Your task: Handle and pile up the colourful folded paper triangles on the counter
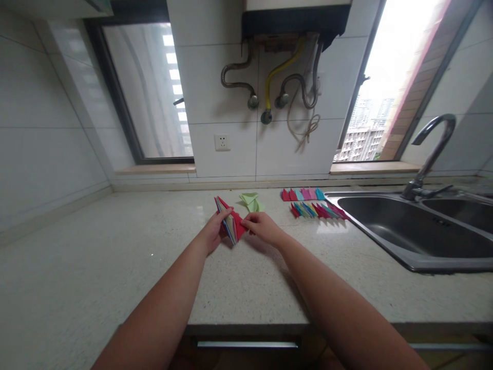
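Observation:
Over the counter, my left hand (215, 231) is closed around a bundle of folded coloured papers (230, 222), its layered edges white, yellow and blue. A red folded paper (238, 222) lies along the right side of that bundle. My right hand (262, 226) pinches the red paper's right corner between thumb and fingers. Just behind my hands, light green folded papers (252, 201) rest on the counter. Farther right stand two rows of folded paper pieces, a back row (303, 194) in red, pink and blue, and a front row (318, 210) in mixed colours.
A steel sink (400, 262) with a curved faucet (431, 154) is set into the pale counter (115, 262) at the right. Behind, a tiled wall carries a socket (222, 142), hoses and a yellow pipe (283, 67) below a heater. Windows flank it.

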### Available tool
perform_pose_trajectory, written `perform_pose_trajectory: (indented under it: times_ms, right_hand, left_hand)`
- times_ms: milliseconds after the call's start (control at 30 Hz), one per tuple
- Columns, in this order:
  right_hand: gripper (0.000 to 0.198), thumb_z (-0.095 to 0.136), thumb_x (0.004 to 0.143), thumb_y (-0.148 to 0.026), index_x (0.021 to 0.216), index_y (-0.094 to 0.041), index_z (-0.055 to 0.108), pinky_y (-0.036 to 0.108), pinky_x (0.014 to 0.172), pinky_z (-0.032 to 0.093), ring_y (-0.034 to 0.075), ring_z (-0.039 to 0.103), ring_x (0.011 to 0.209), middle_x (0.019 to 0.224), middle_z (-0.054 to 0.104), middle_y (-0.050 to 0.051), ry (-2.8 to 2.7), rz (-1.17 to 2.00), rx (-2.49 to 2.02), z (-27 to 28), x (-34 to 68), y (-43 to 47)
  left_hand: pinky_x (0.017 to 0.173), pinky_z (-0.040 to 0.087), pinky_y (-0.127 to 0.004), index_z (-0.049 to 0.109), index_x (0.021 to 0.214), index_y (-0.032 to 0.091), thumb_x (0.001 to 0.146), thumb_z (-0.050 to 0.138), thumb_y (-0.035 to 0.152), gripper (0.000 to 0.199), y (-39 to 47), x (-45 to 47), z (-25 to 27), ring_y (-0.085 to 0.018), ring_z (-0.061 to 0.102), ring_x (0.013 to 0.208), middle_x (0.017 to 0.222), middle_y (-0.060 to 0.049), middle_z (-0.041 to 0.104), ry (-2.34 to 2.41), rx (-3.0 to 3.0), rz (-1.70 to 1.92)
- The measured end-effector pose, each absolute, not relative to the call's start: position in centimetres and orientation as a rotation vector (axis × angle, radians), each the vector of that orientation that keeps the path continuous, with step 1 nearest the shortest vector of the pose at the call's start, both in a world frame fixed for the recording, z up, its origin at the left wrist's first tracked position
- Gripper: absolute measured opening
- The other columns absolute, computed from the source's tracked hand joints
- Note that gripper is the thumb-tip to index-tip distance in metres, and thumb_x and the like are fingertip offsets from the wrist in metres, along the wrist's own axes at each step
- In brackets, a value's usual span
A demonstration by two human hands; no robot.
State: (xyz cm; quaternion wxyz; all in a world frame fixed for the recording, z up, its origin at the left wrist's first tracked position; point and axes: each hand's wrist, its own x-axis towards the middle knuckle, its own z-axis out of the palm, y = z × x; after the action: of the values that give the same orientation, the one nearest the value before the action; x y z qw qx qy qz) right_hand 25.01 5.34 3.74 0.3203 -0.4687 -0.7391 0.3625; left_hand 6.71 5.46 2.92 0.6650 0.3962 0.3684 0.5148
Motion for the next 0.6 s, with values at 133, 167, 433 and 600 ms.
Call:
perform_pose_trajectory:
  times_ms: [133,167,433,600]
  right_hand:
    - [0.042,0.049,0.085,-0.049,0.086,-0.008,0.060,0.018,0.056,0.038,0.007,0.051,0.061,0.073,0.058,0.007,-1.856,0.972,-1.250,3.8,25.2,5.4]
    - [0.043,0.049,0.085,-0.050,0.086,-0.008,0.059,0.018,0.055,0.037,0.007,0.051,0.060,0.072,0.057,0.007,-1.835,0.988,-1.252,3.8,25.4,5.5]
    - [0.045,0.058,0.079,-0.051,0.091,-0.007,0.052,0.019,0.054,0.042,0.007,0.049,0.059,0.072,0.054,0.007,-1.280,1.136,-0.998,4.6,26.4,7.0]
    - [0.044,0.061,0.082,-0.037,0.114,-0.007,0.052,0.017,0.090,0.052,0.007,0.059,0.092,0.121,0.053,0.014,-1.063,1.432,-0.793,5.1,26.1,7.2]
  left_hand:
    - [0.077,0.052,-0.035,0.056,0.116,0.020,0.073,0.072,0.048,0.053,5.9,6.7,2.5,-0.018,0.061,0.087,0.106,-0.007,0.060,0.810,0.898,1.176]
    - [0.076,0.052,-0.035,0.057,0.114,0.019,0.073,0.072,0.049,0.052,6.0,6.7,2.4,-0.018,0.061,0.085,0.105,-0.008,0.060,0.808,0.899,1.172]
    - [0.085,0.050,-0.035,0.051,0.126,0.020,0.072,0.073,0.045,0.063,6.5,6.2,2.7,-0.021,0.060,0.101,0.121,-0.011,0.058,0.785,0.841,1.223]
    - [0.080,0.051,-0.034,0.050,0.126,0.020,0.073,0.071,0.045,0.062,6.5,5.7,3.2,-0.022,0.060,0.100,0.120,-0.011,0.060,0.822,0.796,1.244]
